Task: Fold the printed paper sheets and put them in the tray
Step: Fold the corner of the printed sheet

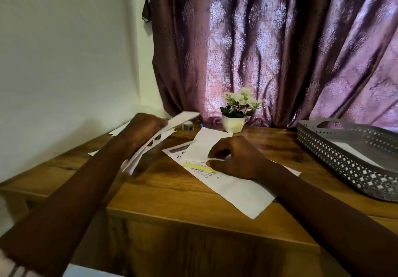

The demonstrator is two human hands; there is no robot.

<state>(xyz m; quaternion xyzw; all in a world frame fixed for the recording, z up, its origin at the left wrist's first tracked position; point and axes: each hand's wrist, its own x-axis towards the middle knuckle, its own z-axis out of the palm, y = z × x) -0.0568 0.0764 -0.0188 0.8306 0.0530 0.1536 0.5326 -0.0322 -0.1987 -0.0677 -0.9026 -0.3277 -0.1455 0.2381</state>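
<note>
- Two bare hands worked over a wooden worktop (172, 190) that stood against a pale wall and a purple patterned curtain (280, 50).
- The left hand (142, 130) was raised above the worktop's left part, its fingers closed around a folded sheet (170, 123) that looked blurred; the sheet's far end pointed up and to the right, and a dark printed strip showed on its underside.
- The right hand (234, 158) rested on a printed sheet (232, 188) lying flat at the middle of the worktop, fingers curled and thumb and forefinger pinched on the edge of that sheet's upper flap (206, 145), which was folded over toward the person.
- The printed sheet showed a dark heading bar, bold text and a yellow highlighted band just beside the right hand's fingertips; its near corner reached the worktop's front edge.
- More loose white paper (118, 130) lay at the far left of the worktop, partly hidden behind the left forearm.
- A grey perforated tray (344, 164) sat at the right of the worktop, well apart from both hands, with white paper (353, 149) lying inside it.
- A small white pot of white flowers (233, 123) stood at the back, near the curtain, with a small dark object (187, 125) to its left, too small to identify.
</note>
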